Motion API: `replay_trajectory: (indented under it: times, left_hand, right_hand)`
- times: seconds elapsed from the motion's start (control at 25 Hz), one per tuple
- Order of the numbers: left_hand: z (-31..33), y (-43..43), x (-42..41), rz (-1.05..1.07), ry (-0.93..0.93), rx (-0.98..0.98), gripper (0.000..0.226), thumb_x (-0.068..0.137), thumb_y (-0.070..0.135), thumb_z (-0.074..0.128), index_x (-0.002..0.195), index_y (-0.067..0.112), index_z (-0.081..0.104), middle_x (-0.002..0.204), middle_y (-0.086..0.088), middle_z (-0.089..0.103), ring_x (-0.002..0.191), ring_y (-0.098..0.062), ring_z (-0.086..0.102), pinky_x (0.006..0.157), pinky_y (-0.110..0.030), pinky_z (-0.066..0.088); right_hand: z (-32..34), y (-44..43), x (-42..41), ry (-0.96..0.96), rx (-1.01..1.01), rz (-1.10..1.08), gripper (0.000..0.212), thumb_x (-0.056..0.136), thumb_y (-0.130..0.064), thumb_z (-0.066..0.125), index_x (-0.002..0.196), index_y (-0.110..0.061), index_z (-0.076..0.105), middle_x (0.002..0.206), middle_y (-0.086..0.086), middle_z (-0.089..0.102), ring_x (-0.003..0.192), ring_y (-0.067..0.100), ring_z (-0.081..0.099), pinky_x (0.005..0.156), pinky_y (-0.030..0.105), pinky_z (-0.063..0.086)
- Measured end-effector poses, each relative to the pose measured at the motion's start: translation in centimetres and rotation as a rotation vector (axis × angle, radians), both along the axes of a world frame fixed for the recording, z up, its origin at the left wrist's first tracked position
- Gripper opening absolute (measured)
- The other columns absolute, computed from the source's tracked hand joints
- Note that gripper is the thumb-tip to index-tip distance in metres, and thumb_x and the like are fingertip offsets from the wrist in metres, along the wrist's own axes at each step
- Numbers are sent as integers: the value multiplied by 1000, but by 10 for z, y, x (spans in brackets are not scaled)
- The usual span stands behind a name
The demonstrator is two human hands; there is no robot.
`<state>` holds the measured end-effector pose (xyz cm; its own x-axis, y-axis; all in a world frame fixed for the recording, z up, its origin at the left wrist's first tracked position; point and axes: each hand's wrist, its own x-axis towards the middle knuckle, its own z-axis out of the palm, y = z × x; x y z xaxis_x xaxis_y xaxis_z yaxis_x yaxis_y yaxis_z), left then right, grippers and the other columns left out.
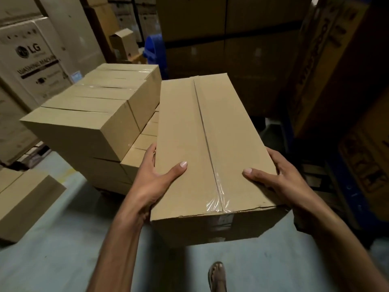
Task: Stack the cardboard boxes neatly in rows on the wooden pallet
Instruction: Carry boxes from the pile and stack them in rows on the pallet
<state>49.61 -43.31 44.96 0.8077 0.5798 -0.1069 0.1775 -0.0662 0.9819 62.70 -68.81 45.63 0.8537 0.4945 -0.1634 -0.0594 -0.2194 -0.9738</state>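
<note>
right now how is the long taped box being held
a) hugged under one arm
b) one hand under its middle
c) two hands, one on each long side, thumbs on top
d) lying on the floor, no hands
c: the left hand and the right hand grip opposite long sides of the long cardboard box near its closer end, each thumb lying on its top.

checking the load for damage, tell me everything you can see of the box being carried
The carried box is a long, plain brown cardboard carton, shut, its top flaps meeting in a lengthwise seam under clear tape that wrinkles over the near end. It is held roughly level, pointing away from the person, above the floor, right of the stacked boxes. The left hand and right hand grip its long sides near the close end, thumbs on top.
</note>
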Motion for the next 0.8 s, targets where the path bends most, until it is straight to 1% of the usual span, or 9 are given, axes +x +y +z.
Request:
replay_trajectory:
  times: [0.08,0.16,0.24,0.36,0.44,0.56,0.64,0.72,0.8]
  left_hand:
    - [-10,11,42,-8,-3,4,99,70,42,93,151,37,37,137,15,60,123,-2,59,110,-37,47]
    - [-14,22,84,-20,1,-13,117,55,55,96,152,46,33,149,11,53,136,-12,52,116,-47,40]
    - [-12,31,126,-44,-12,-43,123,48,58,97,152,48,32,155,9,47,142,-16,46,118,-50,37]
    - [-5,42,186,-31,-16,-36,128,46,59,97,154,48,29,160,7,40,146,-15,40,121,-49,34]
    - [-3,49,226,-23,-24,-38,129,46,61,97,154,49,27,163,8,35,149,-15,36,122,-50,32]
    - [-6,56,294,13,-45,-28,124,53,54,96,155,47,26,161,11,38,147,-12,38,122,-47,32]
    - [-11,56,340,62,-70,-23,116,63,46,95,156,45,25,157,15,43,142,-8,44,121,-44,35]
    - [-16,54,388,123,-73,-4,109,73,38,91,158,42,24,149,19,48,136,-6,49,119,-42,37]
    - [-21,55,442,184,-58,-7,102,78,34,88,157,42,25,144,20,49,134,-6,49,119,-41,37]
  right_hand:
    - [-8,5,39,-9,4,-12,73,65,-43,84,128,-50,49,117,-23,65,97,-8,66,83,24,50]
    - [-14,11,78,-24,-8,-26,82,65,-44,86,137,-46,46,121,-23,63,102,-4,65,86,26,50]
    - [-14,17,119,-30,-6,-44,89,65,-44,87,142,-45,43,124,-23,61,109,2,63,88,27,50]
    - [-9,26,179,-24,-13,-33,95,65,-45,89,145,-44,39,126,-21,58,111,5,60,85,26,49]
    - [-9,33,222,-26,-10,-17,98,66,-47,92,147,-43,39,129,-19,57,112,6,60,84,27,49]
    - [-14,46,300,-32,-2,12,97,66,-47,93,148,-44,40,131,-18,58,113,6,61,86,29,50]
    - [-17,55,355,-26,10,43,94,63,-48,93,143,-47,44,126,-21,61,108,3,64,84,28,50]
    - [-19,66,414,-24,21,91,88,59,-48,85,138,-49,47,120,-26,62,103,-2,65,81,24,49]
    - [-19,77,477,-18,19,154,89,59,-46,88,137,-47,46,117,-26,61,100,-4,64,80,22,48]
